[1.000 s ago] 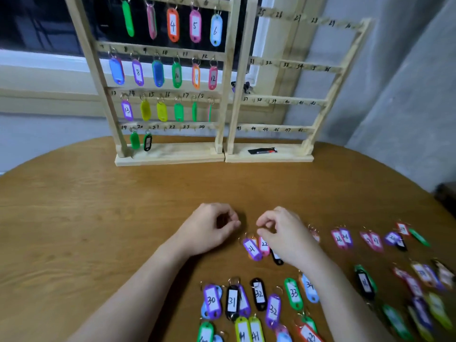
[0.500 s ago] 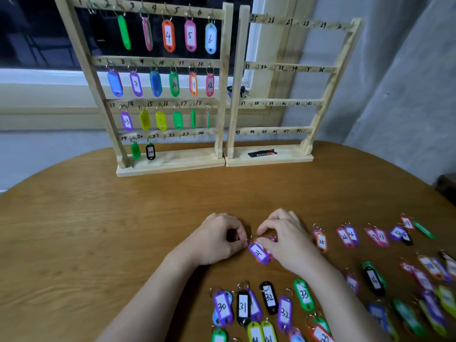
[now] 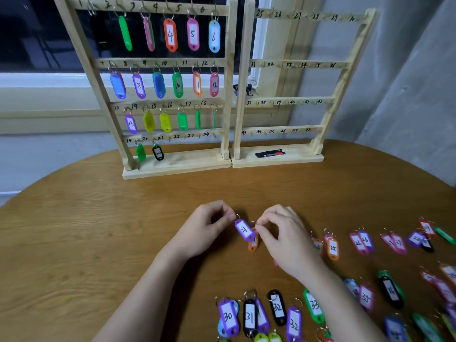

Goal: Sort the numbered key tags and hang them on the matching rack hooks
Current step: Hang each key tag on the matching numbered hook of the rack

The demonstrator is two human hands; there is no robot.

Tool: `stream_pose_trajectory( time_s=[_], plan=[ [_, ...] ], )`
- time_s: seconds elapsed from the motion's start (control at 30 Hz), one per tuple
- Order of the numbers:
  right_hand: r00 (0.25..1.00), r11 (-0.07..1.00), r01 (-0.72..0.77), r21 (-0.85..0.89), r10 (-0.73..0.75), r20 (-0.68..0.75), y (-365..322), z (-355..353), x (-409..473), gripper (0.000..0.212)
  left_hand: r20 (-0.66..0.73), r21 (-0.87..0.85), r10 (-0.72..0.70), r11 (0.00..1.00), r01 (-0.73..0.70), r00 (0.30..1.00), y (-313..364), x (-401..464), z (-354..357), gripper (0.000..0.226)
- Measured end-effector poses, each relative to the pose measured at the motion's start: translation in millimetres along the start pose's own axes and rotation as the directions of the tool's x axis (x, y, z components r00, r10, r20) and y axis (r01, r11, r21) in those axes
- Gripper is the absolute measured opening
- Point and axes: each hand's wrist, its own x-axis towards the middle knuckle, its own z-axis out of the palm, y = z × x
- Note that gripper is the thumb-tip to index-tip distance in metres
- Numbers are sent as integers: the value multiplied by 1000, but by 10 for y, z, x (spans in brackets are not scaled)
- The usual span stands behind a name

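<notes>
My left hand (image 3: 209,228) pinches the ring of a purple tag marked 21 (image 3: 244,229), lifted just above the table. My right hand (image 3: 283,230) pinches the ring of an orange tag (image 3: 253,244) that hangs partly behind the purple one; its number is hidden. The left rack (image 3: 158,77) holds tags on its hooks down to a black tag 20 (image 3: 158,152); hook 21 (image 3: 169,138) beside it is bare. The right rack (image 3: 291,82), numbered 25 to 48, has bare hooks.
Numbered tags lie in rows on the round wooden table (image 3: 98,230): tag 30 (image 3: 228,317), tag 31 (image 3: 249,317) and tag 33 (image 3: 313,304) near me, orange tag 25 (image 3: 333,248) and several more to the right. A black card (image 3: 270,153) lies on the right rack's base.
Both hands have risen from the table, the left lifting the purple tag 21 by its ring and the right lifting an orange tag. The camera has tilted up toward the racks.
</notes>
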Motion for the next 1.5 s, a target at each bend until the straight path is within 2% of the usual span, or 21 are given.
stream_pose_trajectory(
  time_s=[0.17,0.23,0.3,0.33,0.43,0.63,0.87,0.97,1.2,1.3,1.5],
  plan=[
    [998,998,46,51,-44,-38,-65,37,161,8,-89,-88,-32,996,24,996,19,7,-150,15],
    [998,970,27,241,-14,-54,-115,66,265,8,-147,-121,-50,992,32,988,13,27,-235,16],
    [999,879,-34,476,45,-13,-202,85,374,13,-198,-134,-70,990,44,978,-10,47,-347,17],
    [999,851,-49,523,48,16,-250,93,435,14,-212,-138,-82,989,53,974,-24,69,-406,17],
    [997,861,-31,507,-10,78,-362,130,644,9,-289,-168,-123,983,76,949,-82,176,-583,18],
    [992,811,-63,581,-12,123,-697,221,1121,11,-622,-178,-170,981,73,765,-186,545,-872,19],
    [978,688,-184,702,55,203,-1031,410,1592,14,-777,-100,-146,989,109,612,-326,903,-1088,21],
    [993,757,-81,648,9,115,-1117,489,1807,16,-815,-23,-109,987,156,570,-378,992,-1111,23],
    [994,831,-55,553,-4,105,-1260,655,2180,34,-842,90,-78,955,283,533,-423,1067,-1205,23],
    [996,848,-68,525,26,88,-1293,730,2264,38,-823,112,-100,937,332,559,-427,1036,-1248,27],
    [993,841,-116,528,79,92,-1413,852,2332,35,-802,218,-79,884,414,591,-393,988,-1317,19]
  ],
)
